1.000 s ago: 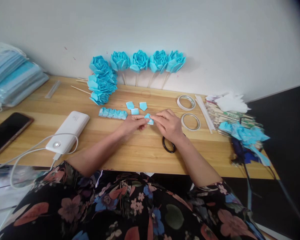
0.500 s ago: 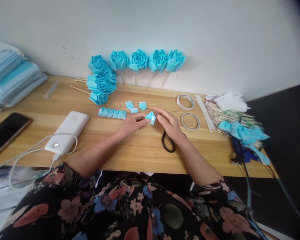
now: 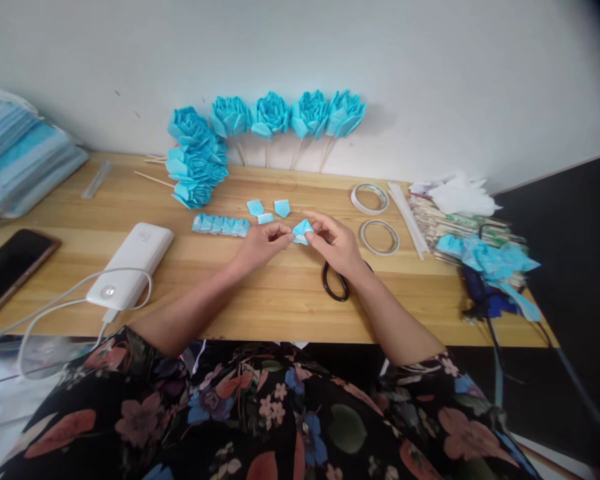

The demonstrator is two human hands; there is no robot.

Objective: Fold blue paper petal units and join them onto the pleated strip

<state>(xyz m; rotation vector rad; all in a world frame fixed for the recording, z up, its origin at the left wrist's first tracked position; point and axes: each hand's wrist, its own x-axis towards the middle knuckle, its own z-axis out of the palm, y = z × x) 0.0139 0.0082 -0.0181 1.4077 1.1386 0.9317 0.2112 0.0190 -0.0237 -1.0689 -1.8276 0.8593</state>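
Note:
A small folded blue paper piece (image 3: 303, 229), pointed at the top with a pale band below, is held up between my hands. My left hand (image 3: 266, 245) pinches its left side with thumb and finger. On the right side, my right hand (image 3: 336, 245) grips it, thumb over the front. Three more folded blue pieces (image 3: 282, 208) lie just behind on the table. To the left of my left hand is a row of folded blue pieces (image 3: 220, 225) set close together. Black-handled scissors (image 3: 336, 283), mostly hidden, lie under my right hand; only the handle loop shows.
Blue paper flowers on sticks (image 3: 271, 115) lean along the wall. Tape rolls (image 3: 379, 237) and white sticks (image 3: 409, 220) lie right, beside a heap of scraps (image 3: 485, 250). A cabled white power bank (image 3: 133, 263), phone (image 3: 17, 273) and packed masks (image 3: 25, 153) sit left.
My right thumb and fingers have closed onto the folded paper piece, which my left hand alone held before. The view has shifted slightly.

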